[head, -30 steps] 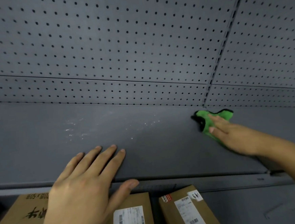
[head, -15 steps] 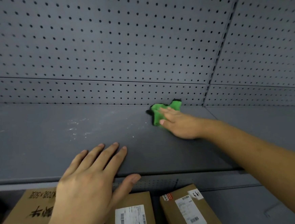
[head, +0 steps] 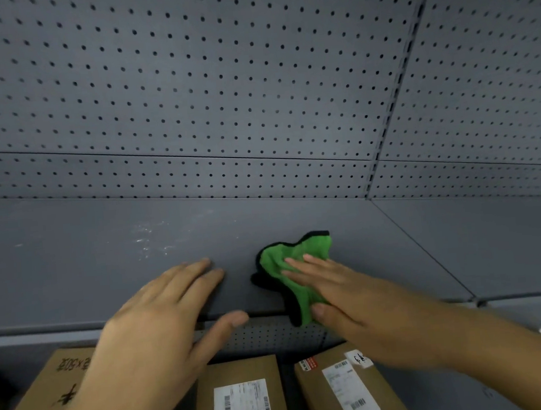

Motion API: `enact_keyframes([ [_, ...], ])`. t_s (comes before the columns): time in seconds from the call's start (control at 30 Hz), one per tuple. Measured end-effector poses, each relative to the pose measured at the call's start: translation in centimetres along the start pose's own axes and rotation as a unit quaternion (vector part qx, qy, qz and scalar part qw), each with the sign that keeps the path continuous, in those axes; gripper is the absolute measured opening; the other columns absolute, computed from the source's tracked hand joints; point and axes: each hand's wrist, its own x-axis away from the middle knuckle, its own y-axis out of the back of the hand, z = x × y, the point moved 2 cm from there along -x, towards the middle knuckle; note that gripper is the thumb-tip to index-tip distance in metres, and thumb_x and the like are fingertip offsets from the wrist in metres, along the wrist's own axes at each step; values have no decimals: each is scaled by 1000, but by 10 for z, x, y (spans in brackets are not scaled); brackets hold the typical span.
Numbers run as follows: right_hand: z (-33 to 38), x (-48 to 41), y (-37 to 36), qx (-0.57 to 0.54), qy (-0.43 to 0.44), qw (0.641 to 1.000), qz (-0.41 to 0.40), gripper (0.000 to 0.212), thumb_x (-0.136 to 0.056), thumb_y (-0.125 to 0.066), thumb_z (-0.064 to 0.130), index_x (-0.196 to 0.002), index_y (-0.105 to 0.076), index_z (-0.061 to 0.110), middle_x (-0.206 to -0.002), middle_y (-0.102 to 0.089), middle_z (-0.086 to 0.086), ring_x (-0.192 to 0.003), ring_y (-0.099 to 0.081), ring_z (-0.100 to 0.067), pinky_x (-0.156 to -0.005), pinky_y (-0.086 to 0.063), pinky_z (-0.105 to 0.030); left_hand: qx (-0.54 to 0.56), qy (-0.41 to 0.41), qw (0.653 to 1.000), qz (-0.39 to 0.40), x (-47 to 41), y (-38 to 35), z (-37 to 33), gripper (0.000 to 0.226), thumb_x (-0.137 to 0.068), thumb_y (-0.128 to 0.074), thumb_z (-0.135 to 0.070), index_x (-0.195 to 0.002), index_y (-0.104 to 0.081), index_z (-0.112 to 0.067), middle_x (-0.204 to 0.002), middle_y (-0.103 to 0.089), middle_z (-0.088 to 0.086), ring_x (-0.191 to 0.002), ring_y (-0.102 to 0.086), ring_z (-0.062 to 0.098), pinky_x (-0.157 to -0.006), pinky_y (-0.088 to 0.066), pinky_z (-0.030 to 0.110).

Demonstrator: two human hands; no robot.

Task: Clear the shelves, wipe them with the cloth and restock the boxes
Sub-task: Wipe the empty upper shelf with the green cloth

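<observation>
— Since the last look, the right hand (head: 344, 293) has dragged the cloth (head: 288, 261) from the back of the shelf (head: 74, 275) to its front edge, lower centre of the frame.

— How does that hand sit on it?

— Released, not clenched. The fingers lie straight and flat on the green cloth and press it to the shelf, with the thumb down at the front lip. One corner of the cloth hangs over that lip.

— And the other one?

— The left hand (head: 162, 323) has hardly shifted. It lies flat on the shelf at lower left, fingers straight, holding nothing, and its thumb reaches past the front edge. Cloth and left hand are near each other but apart.

— Anything on the shelf itself?

— Pale scuff marks (head: 145, 240) left of centre, beyond the left fingertips. The grey back panel (head: 221, 95), full of holes, fills the upper frame.

— Where are the boxes (head: 245, 397)?

— Three brown cardboard ones on the level below, along the bottom edge. The two on the right carry white labels, and the left one is partly hidden by the left arm.
</observation>
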Motion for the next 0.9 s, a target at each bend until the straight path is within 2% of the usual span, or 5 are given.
enact_keyframes([
  [0.17,-26,22,4,-57,-85,994,-22,59,-89,-16,61,-145,1,64,-142,13,58,-133,18,31,-112,8,-2,19,47,999,18,3,16,53,65,-95,-20,-76,-133,-60,-39,-139,-57,-19,-119,-62,12,-83,-58,38],
  [0.27,-53,21,5,-69,-127,988,-58,68,-87,-18,66,-153,-2,58,-152,8,46,-137,13,28,-115,5,-7,-1,29,1000,13,6,14,62,64,-98,-23,-71,-126,-67,-35,-129,-66,-15,-114,-66,12,-77,-58,33],
  [0.4,-86,1,15,-59,-208,975,-56,59,-106,-28,45,-159,-5,34,-154,6,29,-140,10,13,-98,11,6,-10,6,1000,0,9,11,59,59,-100,-28,-65,-124,-70,-32,-126,-68,-14,-115,-66,11,-80,-57,30],
  [0.63,-130,-68,28,-48,-268,960,-68,64,-109,-27,41,-163,-6,13,-170,1,-1,-156,1,-16,-115,3,-19,-8,-23,998,-52,9,7,59,56,-102,-30,-58,-119,-73,-26,-123,-71,-8,-113,-68,16,-87,-55,32],
  [0.9,-94,-158,38,-33,-283,955,-77,64,-110,-21,48,-163,-10,13,-171,-4,-7,-157,1,-27,-127,-1,-41,-12,-34,997,-73,12,6,61,49,-101,-36,-55,-112,-73,-26,-116,-72,-8,-107,-68,15,-84,-56,31],
])
